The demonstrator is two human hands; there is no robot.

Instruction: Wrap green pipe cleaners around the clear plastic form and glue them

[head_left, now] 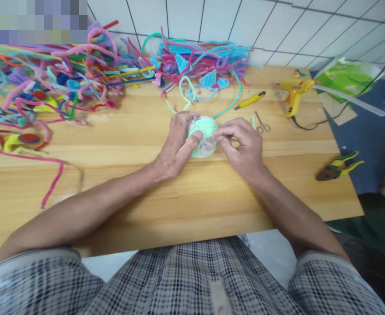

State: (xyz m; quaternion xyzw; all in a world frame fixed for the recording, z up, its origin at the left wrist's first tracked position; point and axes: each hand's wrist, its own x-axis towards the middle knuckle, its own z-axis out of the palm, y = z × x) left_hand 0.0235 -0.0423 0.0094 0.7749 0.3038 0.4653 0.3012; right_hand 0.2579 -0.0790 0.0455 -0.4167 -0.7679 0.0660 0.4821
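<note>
Table (179, 201): pipe cleaners (90, 74) heaped along far edge and far-left corner. Yellow cutter (250, 100) and scissors (262, 126) laid beyond right hand (243, 146); glue gun (295, 94) near far-right corner, pliers (338, 167) at right edge. Green-wrapped ball (206, 127) grasped mid-table by left hand (177, 146), pinched at its right side by right fingertips. Clear patch turned toward near edge; long axis cannot be told.

Left hand (176, 148): it holds the mint-green ball (206, 126) between thumb and fingers.
Right hand (245, 146): fingertips are at the ball's right edge; what they pinch is too small to tell.
Pipe cleaners (179, 61): in a heap, beyond and left of both hands.
Scissors (262, 125): just beside the right hand, on its far right side.
Glue gun (294, 94): farther to the right.
</note>
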